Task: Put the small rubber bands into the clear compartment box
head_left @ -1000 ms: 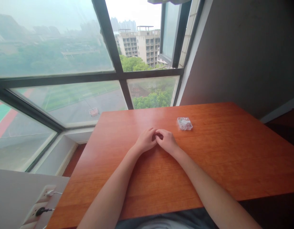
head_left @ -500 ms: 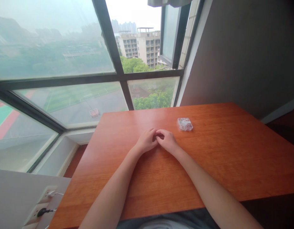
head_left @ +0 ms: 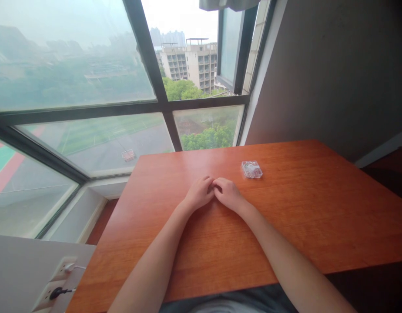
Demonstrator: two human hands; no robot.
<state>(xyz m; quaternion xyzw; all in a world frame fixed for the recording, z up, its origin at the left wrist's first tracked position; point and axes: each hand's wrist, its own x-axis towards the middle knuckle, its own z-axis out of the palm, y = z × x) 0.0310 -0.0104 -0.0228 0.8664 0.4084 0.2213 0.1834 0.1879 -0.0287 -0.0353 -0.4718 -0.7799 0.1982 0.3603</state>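
My left hand [head_left: 201, 192] and my right hand [head_left: 228, 193] meet over the middle of the wooden table [head_left: 227, 256]. Their fingers are curled and pressed together at the tips. Anything held between them is hidden or too small to make out. Just beyond my right hand, to its right, lies a small clear plastic box [head_left: 252, 169]. Several small light-coloured pieces show through its walls, too small to name. Neither hand touches the box.
Large windows [head_left: 90, 143] with dark frames stand along the left and far sides of the table. A grey wall [head_left: 318, 78] rises at the right. Low on the left, plugs with cords sit in wall sockets [head_left: 54, 291].
The fingers of my right hand have drawn slightly closer to those of my left, narrowing the gap between them. The box has stayed on the table. The whole view has shifted a little.
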